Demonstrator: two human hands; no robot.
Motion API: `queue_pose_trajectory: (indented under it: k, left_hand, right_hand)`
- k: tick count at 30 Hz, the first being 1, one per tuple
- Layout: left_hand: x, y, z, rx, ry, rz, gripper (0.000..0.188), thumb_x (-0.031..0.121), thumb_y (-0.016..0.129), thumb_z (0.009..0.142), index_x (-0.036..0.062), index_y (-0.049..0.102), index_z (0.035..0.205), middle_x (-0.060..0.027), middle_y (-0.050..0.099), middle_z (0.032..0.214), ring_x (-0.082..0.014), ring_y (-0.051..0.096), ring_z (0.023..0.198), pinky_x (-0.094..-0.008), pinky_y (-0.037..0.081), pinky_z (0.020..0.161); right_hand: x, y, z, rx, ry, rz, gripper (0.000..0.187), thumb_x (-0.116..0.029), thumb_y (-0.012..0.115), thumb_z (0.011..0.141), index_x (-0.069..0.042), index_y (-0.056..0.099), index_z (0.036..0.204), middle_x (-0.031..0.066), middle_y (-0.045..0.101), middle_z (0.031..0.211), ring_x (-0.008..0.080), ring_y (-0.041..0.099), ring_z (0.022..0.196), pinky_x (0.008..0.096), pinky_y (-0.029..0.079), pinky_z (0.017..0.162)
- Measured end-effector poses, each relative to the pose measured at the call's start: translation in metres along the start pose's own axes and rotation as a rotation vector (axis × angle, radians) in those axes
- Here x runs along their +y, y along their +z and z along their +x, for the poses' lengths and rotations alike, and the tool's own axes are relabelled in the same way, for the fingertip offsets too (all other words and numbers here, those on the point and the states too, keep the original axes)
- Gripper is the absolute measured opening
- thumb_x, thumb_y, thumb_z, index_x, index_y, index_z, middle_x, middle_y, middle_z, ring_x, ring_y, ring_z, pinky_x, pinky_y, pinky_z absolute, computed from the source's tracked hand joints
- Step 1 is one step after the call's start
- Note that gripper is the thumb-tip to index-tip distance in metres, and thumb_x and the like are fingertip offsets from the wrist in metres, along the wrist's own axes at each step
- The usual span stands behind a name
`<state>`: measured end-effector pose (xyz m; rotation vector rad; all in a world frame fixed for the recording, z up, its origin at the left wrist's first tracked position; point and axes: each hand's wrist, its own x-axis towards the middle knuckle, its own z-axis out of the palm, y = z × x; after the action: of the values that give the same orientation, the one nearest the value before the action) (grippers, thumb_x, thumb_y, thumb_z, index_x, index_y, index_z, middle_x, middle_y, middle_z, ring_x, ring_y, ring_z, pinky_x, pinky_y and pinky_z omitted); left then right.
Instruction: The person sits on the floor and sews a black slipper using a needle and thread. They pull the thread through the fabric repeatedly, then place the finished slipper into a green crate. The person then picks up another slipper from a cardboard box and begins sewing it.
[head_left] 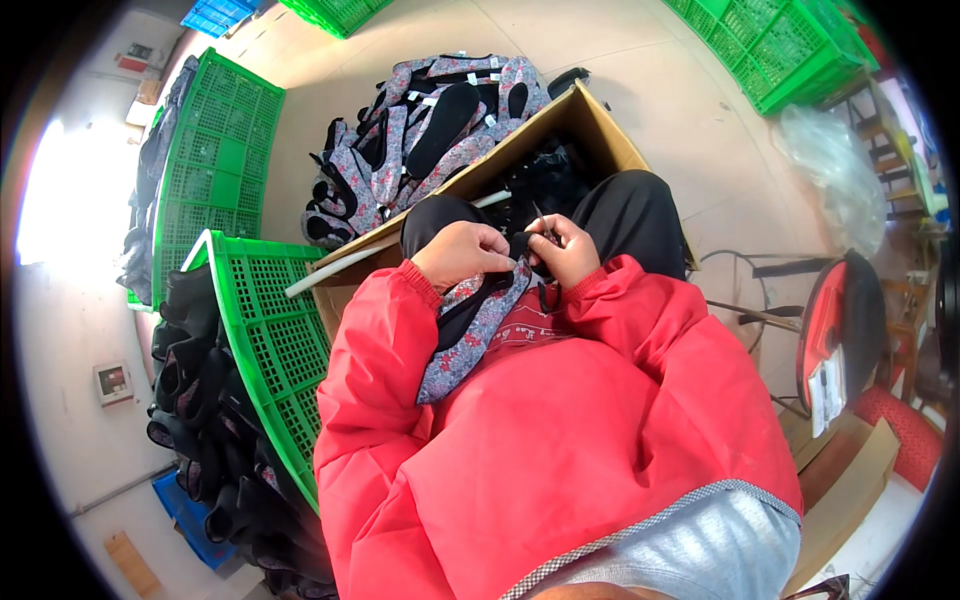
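A floral cloth shoe (470,352), grey with red flowers and a black lining, lies against my red smock over my lap. My left hand (463,256) is closed, pinching the shoe's black end from the left. Across from it my right hand (566,251) is closed too. Small dark thread snips (543,221) stick up out of its fingers, blades pointing away from me. Its fingertips meet the black edge of the shoe. Whether the blades touch any thread is too small to tell.
Beyond my knees stands an open cardboard box (612,128) with black stuff inside. A heap of similar floral shoes (400,150) lies on the floor behind it. Green crates (275,300) holding black shoes (190,380) stand left. A chair (840,320) is at right.
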<state>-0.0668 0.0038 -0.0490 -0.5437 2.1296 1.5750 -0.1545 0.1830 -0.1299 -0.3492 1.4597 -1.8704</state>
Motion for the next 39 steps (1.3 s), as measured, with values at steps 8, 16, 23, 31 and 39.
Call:
queue_pose_trajectory:
  k: [8, 16, 23, 31, 39]
  left_hand:
    - [-0.019, 0.007, 0.014, -0.023, -0.002, -0.288, 0.007, 0.006, 0.072, 0.083, 0.0031, 0.066, 0.081, 0.0048, 0.056, 0.074, -0.0041, 0.051, 0.070, -0.0198, 0.040, 0.066]
    - [-0.023, 0.010, 0.016, -0.105, -0.041, -0.629, 0.006, 0.010, 0.065, 0.088, 0.0050, 0.065, 0.085, 0.0042, 0.059, 0.075, -0.0047, 0.051, 0.066, -0.0205, 0.039, 0.062]
    - [-0.026, 0.012, 0.024, -0.074, -0.065, -0.655, 0.008, 0.010, 0.065, 0.088, 0.0054, 0.065, 0.081, 0.0027, 0.060, 0.076, -0.0065, 0.054, 0.068, -0.0220, 0.040, 0.063]
    - [-0.027, 0.009, 0.026, -0.073, -0.080, -0.609, 0.009, 0.012, 0.067, 0.086, 0.0066, 0.067, 0.078, 0.0017, 0.061, 0.075, -0.0077, 0.055, 0.068, -0.0233, 0.041, 0.065]
    - [-0.035, 0.010, 0.033, -0.089, -0.096, -0.604, 0.010, 0.011, 0.066, 0.086, 0.0059, 0.067, 0.078, 0.0001, 0.063, 0.075, -0.0100, 0.057, 0.070, -0.0248, 0.044, 0.068]
  right_hand:
    - [-0.027, -0.039, -0.013, 0.027, 0.183, 0.035, 0.030, -0.034, 0.060, 0.097, -0.007, 0.056, 0.108, 0.0024, 0.064, 0.076, 0.0042, 0.042, 0.048, 0.0191, 0.031, 0.045]
    - [-0.028, -0.043, -0.055, -0.239, 0.374, 0.068, 0.032, -0.037, 0.046, 0.104, -0.006, 0.049, 0.111, 0.0051, 0.061, 0.079, 0.0050, 0.034, 0.047, 0.0202, 0.027, 0.043]
    - [-0.024, -0.015, -0.056, -0.325, 0.476, 0.060, 0.028, -0.034, 0.053, 0.101, -0.006, 0.050, 0.104, 0.0045, 0.059, 0.079, 0.0052, 0.035, 0.048, 0.0206, 0.029, 0.044]
    - [-0.031, -0.007, -0.044, -0.317, 0.517, 0.051, 0.029, -0.034, 0.052, 0.101, -0.005, 0.052, 0.104, 0.0041, 0.058, 0.074, 0.0050, 0.033, 0.046, 0.0211, 0.027, 0.042]
    - [-0.036, 0.001, -0.034, -0.328, 0.501, -0.056, 0.032, -0.036, 0.052, 0.101, -0.004, 0.054, 0.102, 0.0030, 0.058, 0.073, 0.0054, 0.034, 0.045, 0.0216, 0.028, 0.043]
